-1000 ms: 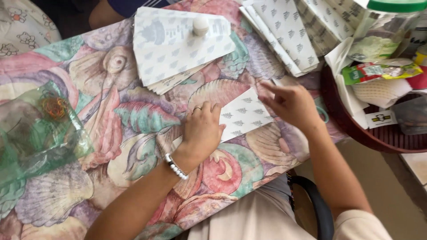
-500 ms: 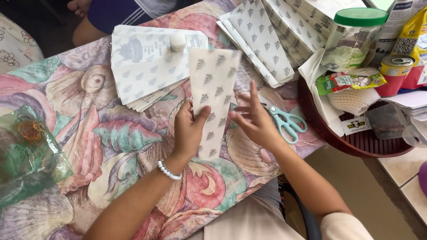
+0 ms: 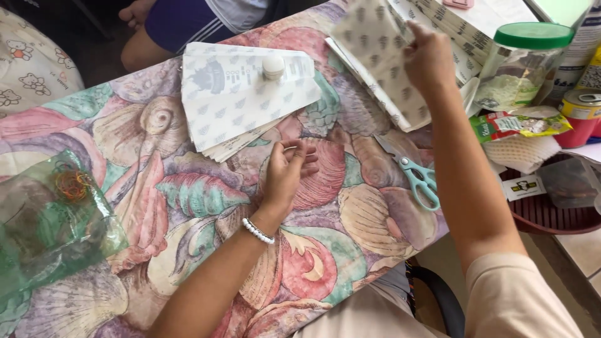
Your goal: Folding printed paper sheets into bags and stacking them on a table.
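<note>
One patterned paper sheet [image 3: 375,56], thin and floppy, is pinched at its top edge by the right hand [image 3: 429,59]; left hand [image 3: 285,175] rests loosely curled, empty, on the counter [image 3: 188,206].

Looks like a home set up for small packing work, probably a living or dining area: table under a seashell-print cloth [image 3: 188,200], stacks of patterned paper bags [image 3: 244,94], scissors [image 3: 416,175], green-lidded jar [image 3: 519,66], snack packets [image 3: 519,124], tiled floor [image 3: 582,250].
</note>
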